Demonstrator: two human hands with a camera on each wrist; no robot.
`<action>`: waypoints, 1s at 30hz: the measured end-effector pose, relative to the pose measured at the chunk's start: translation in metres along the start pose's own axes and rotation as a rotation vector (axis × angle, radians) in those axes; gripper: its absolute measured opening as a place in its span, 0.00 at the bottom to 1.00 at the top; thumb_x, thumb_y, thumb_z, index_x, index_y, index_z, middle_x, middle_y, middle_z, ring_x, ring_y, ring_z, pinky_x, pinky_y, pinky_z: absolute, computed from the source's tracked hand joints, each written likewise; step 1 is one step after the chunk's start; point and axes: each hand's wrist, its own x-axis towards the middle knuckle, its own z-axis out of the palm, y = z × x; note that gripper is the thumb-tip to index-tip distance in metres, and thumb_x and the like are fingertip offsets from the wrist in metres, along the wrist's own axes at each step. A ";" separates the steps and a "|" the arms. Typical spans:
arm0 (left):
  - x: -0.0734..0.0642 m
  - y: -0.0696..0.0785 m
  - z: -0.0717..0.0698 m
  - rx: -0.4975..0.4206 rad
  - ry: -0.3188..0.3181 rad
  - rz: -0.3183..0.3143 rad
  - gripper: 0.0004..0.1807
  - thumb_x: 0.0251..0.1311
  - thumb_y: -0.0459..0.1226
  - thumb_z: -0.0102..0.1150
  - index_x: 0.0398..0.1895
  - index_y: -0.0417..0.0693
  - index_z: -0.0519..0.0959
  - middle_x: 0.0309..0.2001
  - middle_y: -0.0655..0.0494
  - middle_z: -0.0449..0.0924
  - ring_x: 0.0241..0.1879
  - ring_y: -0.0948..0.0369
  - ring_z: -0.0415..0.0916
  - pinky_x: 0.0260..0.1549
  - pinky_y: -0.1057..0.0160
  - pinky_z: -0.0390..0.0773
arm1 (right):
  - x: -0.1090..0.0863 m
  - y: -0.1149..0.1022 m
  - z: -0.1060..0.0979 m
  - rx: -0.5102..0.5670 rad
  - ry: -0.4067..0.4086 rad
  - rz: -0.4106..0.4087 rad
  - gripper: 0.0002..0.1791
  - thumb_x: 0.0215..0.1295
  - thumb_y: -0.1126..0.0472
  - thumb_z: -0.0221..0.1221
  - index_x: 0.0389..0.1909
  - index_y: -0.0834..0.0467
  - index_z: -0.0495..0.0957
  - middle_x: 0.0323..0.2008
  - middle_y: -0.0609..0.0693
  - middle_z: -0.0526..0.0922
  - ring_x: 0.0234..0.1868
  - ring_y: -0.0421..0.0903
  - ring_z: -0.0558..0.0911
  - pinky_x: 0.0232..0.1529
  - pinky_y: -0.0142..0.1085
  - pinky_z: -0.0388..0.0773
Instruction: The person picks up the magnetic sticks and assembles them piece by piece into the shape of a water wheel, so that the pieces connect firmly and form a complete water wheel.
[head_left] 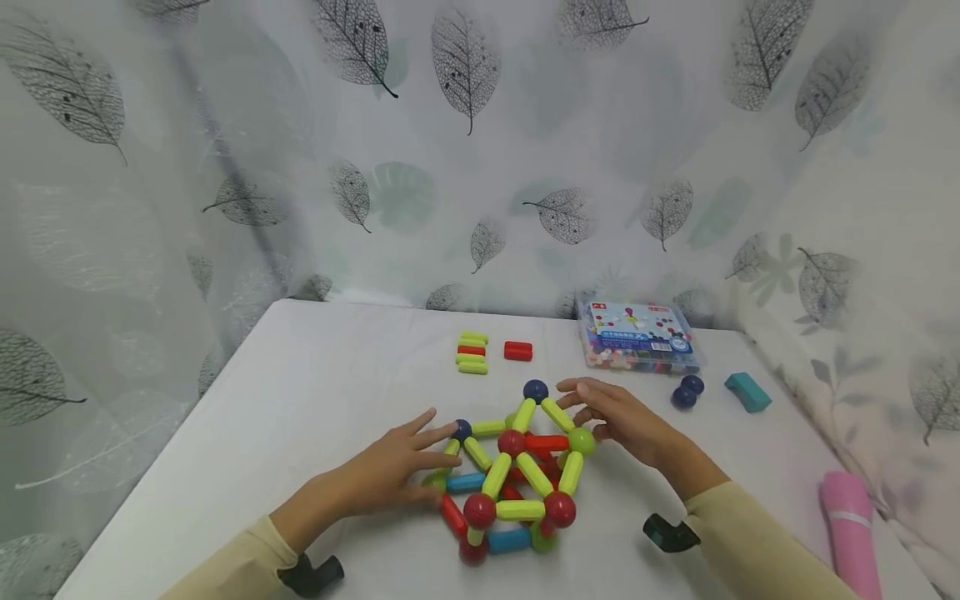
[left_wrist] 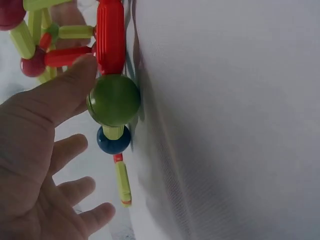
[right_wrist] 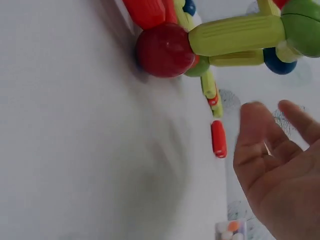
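Observation:
A structure of coloured balls and ribbed rods stands on the white table, with red, green and dark blue balls joined by yellow-green, red and blue rods. At its left side is my left hand, fingers extended. In the left wrist view the thumb is close to a red rod above a green ball; whether it touches cannot be told. My right hand hovers by the right side, fingers loosely bent and holding nothing. The right wrist view shows a gap between it and the structure.
Behind the structure lie yellow-green and red rods and a red pair. A clear plastic box of parts sits at the back right. Nearby are blue balls, a teal block and a pink roll at the right edge.

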 end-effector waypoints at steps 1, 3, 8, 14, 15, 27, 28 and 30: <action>-0.001 0.001 0.000 0.018 0.011 0.012 0.27 0.61 0.56 0.68 0.64 0.68 0.81 0.77 0.59 0.62 0.80 0.44 0.46 0.68 0.35 0.66 | 0.001 0.000 0.000 -0.031 -0.011 -0.031 0.31 0.80 0.42 0.43 0.75 0.54 0.65 0.66 0.54 0.75 0.60 0.54 0.77 0.50 0.38 0.79; -0.001 0.003 0.000 0.043 0.030 0.034 0.23 0.60 0.53 0.71 0.59 0.68 0.84 0.76 0.58 0.65 0.79 0.44 0.48 0.69 0.37 0.65 | 0.004 -0.001 0.002 -0.093 -0.031 -0.101 0.31 0.82 0.42 0.40 0.77 0.51 0.62 0.72 0.54 0.70 0.67 0.57 0.73 0.58 0.44 0.78; 0.003 0.004 0.000 0.090 0.071 0.080 0.19 0.57 0.49 0.74 0.53 0.66 0.87 0.73 0.55 0.70 0.78 0.42 0.53 0.69 0.39 0.66 | 0.003 -0.007 0.005 -0.198 -0.016 -0.199 0.30 0.82 0.44 0.42 0.76 0.54 0.65 0.72 0.57 0.70 0.70 0.60 0.70 0.62 0.47 0.78; 0.015 -0.003 -0.006 0.164 0.127 0.055 0.20 0.54 0.45 0.77 0.52 0.62 0.87 0.69 0.50 0.75 0.75 0.42 0.60 0.66 0.39 0.70 | -0.015 -0.007 0.002 -0.201 0.054 -0.202 0.24 0.80 0.49 0.49 0.67 0.59 0.73 0.62 0.59 0.79 0.62 0.58 0.78 0.54 0.41 0.83; 0.018 -0.005 -0.008 0.173 0.138 0.044 0.20 0.54 0.45 0.77 0.52 0.61 0.87 0.68 0.50 0.76 0.74 0.42 0.62 0.65 0.39 0.71 | -0.019 -0.006 0.001 -0.198 0.064 -0.195 0.23 0.79 0.50 0.51 0.64 0.60 0.74 0.58 0.59 0.80 0.59 0.58 0.79 0.53 0.40 0.83; 0.060 -0.014 -0.013 0.134 0.221 -0.183 0.20 0.59 0.43 0.73 0.55 0.54 0.85 0.60 0.50 0.81 0.62 0.50 0.76 0.58 0.45 0.80 | -0.049 0.000 0.010 -0.161 0.040 -0.142 0.19 0.77 0.53 0.55 0.54 0.65 0.76 0.48 0.61 0.80 0.42 0.51 0.81 0.42 0.39 0.84; 0.056 -0.015 -0.013 0.062 0.230 -0.228 0.19 0.61 0.44 0.72 0.56 0.53 0.85 0.58 0.50 0.82 0.59 0.51 0.78 0.56 0.46 0.81 | -0.050 0.002 0.011 -0.140 0.041 -0.119 0.22 0.78 0.51 0.53 0.58 0.65 0.75 0.51 0.63 0.79 0.42 0.52 0.81 0.42 0.40 0.84; 0.047 -0.017 -0.012 -0.130 0.224 -0.327 0.20 0.66 0.47 0.66 0.58 0.52 0.83 0.55 0.52 0.84 0.52 0.54 0.81 0.50 0.51 0.84 | -0.051 0.007 0.013 -0.076 0.026 -0.053 0.29 0.80 0.46 0.47 0.67 0.64 0.69 0.61 0.66 0.74 0.43 0.53 0.82 0.42 0.41 0.85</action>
